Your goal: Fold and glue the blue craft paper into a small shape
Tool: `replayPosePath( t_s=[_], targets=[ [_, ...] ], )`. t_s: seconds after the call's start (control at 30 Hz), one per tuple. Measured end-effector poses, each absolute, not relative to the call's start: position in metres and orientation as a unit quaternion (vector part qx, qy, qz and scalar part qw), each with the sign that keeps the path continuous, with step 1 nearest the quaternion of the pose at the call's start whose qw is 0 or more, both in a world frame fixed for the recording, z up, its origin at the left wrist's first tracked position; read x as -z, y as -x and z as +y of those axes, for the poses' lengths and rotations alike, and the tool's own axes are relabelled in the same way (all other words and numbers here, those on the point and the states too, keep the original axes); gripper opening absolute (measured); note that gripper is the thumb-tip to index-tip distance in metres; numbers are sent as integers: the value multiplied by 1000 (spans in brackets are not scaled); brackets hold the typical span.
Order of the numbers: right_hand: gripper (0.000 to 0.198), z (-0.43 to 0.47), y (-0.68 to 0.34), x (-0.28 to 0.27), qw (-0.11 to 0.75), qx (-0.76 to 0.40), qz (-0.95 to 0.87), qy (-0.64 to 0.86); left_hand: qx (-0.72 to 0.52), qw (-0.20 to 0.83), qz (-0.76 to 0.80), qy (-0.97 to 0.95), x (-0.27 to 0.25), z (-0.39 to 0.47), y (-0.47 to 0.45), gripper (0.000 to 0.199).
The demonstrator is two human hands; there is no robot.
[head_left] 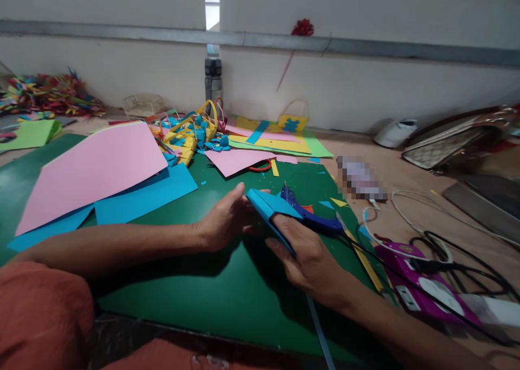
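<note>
A folded blue paper piece (274, 205), shaped like a small flat pocket, is raised over the green board (195, 294). My right hand (311, 253) grips its near side, with some fingers slipped into the fold and the thumb outside. My left hand (225, 221) is at its far left end, thumb up and apart, fingers stretched out and partly hidden behind the paper. Just beyond my right hand lies a blue glue gun (320, 222) with a black cord. Below the wrist a thin pale-blue strip (319, 329) runs toward the board's near edge.
Pink sheets (97, 172) and blue sheets (146, 194) lie left. Small paper baskets (190, 137) and red-handled scissors (262, 167), partly under pink paper, are behind. At right are a yellow cutter (365, 261), a purple power strip (426, 283), cables and a blurred phone (361, 177).
</note>
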State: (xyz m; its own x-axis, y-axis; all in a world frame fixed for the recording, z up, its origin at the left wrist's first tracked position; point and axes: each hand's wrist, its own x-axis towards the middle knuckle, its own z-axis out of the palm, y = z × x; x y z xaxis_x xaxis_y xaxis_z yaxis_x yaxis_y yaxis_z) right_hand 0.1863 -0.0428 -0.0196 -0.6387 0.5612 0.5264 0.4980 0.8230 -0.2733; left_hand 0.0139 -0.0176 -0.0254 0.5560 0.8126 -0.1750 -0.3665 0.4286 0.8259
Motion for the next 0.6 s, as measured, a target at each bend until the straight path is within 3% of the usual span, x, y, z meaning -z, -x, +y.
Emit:
replayPosePath(
  t_s=[0.23, 0.47, 0.6],
  targets=[
    [35, -38, -188, 16, 315, -77, -902, 284, -424, 725, 318, -440, 28, -18, -12, 63],
    [30, -36, -190, 19, 247, 169, -911, 282, -403, 610, 395, -556, 17, -21, -8, 60],
    [29, -38, -188, 21, 217, 245, -901, 286, -375, 534, 421, -631, 14, -27, -6, 65]
  ],
)
